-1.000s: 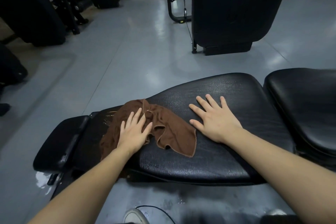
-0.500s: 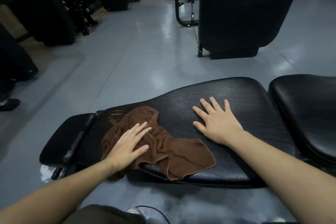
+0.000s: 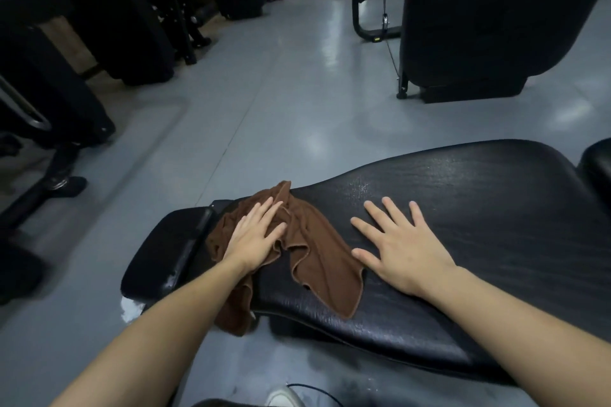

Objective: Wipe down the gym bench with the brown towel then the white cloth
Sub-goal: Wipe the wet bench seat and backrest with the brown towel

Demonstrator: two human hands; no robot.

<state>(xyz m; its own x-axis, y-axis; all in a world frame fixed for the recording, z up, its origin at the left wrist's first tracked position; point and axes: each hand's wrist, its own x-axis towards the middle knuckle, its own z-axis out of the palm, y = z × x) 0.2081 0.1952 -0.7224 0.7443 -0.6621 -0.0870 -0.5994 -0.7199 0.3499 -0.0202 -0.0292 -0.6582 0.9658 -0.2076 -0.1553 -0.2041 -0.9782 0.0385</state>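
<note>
The black padded gym bench [image 3: 479,225] runs across the lower right, its surface damp and shiny. A crumpled brown towel [image 3: 324,261] lies on the bench's left end, and one corner hangs over the near edge. My left hand [image 3: 254,238] presses flat on the towel's left part with the fingers stretched out and pointing away from me. My right hand [image 3: 400,241] rests palm down on the bare pad just right of the towel, with the fingers spread and nothing under them. No white cloth is in view.
A smaller black pad [image 3: 165,248] adjoins the bench's left end, and another pad [image 3: 598,168] sits at the right edge. Dark gym machines [image 3: 496,10] stand behind on the grey floor, with more of them at the left [image 3: 115,10]. My shoe [image 3: 284,398] and a thin cable are at the bottom.
My left hand has slid the towel away from the near edge toward the bench's far left side, bunching it up. My right hand has stayed planted on the pad.
</note>
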